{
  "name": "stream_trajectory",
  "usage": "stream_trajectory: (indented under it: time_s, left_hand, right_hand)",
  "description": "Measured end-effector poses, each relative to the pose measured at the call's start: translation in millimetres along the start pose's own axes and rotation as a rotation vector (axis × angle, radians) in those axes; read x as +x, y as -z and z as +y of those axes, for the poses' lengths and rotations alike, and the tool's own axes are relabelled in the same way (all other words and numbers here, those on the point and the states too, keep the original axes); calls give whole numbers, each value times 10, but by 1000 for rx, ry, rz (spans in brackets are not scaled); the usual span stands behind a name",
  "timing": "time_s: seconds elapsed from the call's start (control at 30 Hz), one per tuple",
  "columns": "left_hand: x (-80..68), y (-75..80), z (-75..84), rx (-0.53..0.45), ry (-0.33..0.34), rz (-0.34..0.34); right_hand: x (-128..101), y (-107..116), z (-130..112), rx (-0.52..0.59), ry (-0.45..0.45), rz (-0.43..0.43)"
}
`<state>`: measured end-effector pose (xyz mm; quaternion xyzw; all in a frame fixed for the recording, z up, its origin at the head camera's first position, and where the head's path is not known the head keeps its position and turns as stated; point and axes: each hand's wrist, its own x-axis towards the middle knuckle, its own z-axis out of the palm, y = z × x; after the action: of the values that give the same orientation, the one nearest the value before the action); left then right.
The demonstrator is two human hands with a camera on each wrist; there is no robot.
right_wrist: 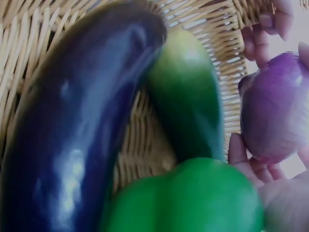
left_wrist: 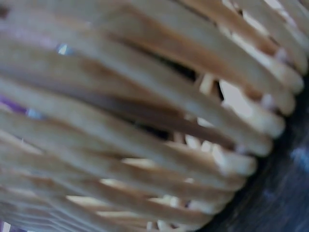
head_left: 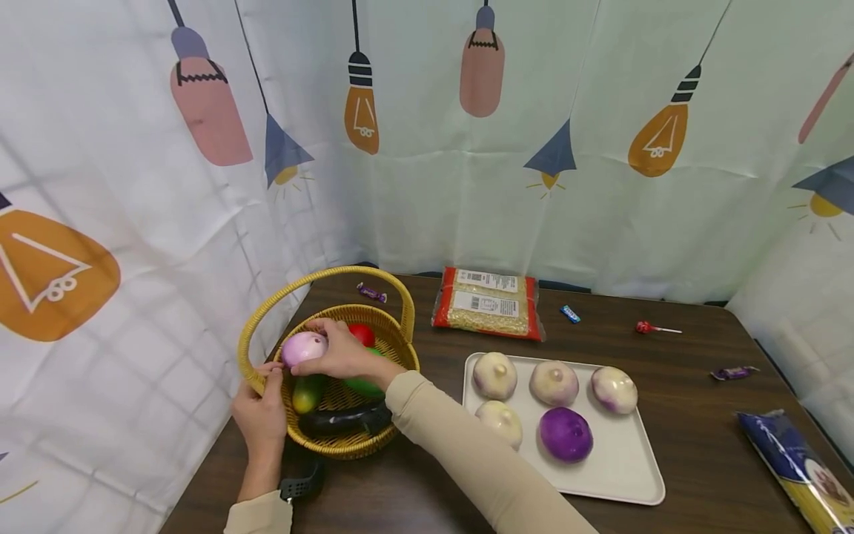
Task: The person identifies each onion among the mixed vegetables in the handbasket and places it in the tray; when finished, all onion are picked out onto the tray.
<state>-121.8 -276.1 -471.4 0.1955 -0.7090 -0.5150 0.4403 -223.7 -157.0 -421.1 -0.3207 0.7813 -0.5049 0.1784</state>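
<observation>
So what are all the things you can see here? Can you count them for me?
basket: 1, yellow wicker, left on the table
pink onion: 1, in the right hand, over the basket
eggplant: 1, dark purple, in the basket
cucumber: 1, green, in the basket
green pepper: 1, in the basket
red vegetable: 1, in the basket, mostly hidden
tray: 1, white, right of the basket
pale onions: 4, on the tray
purple onion: 1, on the tray
grain packet: 1, red-edged, behind the tray
wrapped candies: 3, scattered on the table
lollipop: 1, red, far right
pasta bag: 1, blue, right edge
table: 1, dark brown
left hand: 1, grips the basket rim
right hand: 1, holds the pink onion
</observation>
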Motion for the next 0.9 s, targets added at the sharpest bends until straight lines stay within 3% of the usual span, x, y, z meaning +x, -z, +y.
stream_trajectory:
  time_s: [0.2, 0.4, 0.53, 0.7, 0.9]
  left_hand:
    - [3, -26, -86, -14, 19, -8]
    - [27, -26, -100, -55, 6, -40]
    - [38, -6, -57, -48, 13, -42]
    - [42, 21, -55, -27, 12, -38]
    - [37, -5, -80, -32, -8, -34]
  right_hand:
    - [-149, 149, -93, -38, 19, -89]
    - [-499, 331, -234, -282, 139, -19]
    - [-826, 464, -236, -366, 225, 32]
    - [-1272, 621, -154, -308, 267, 99]
    - [-1756, 839, 86, -119, 228, 179]
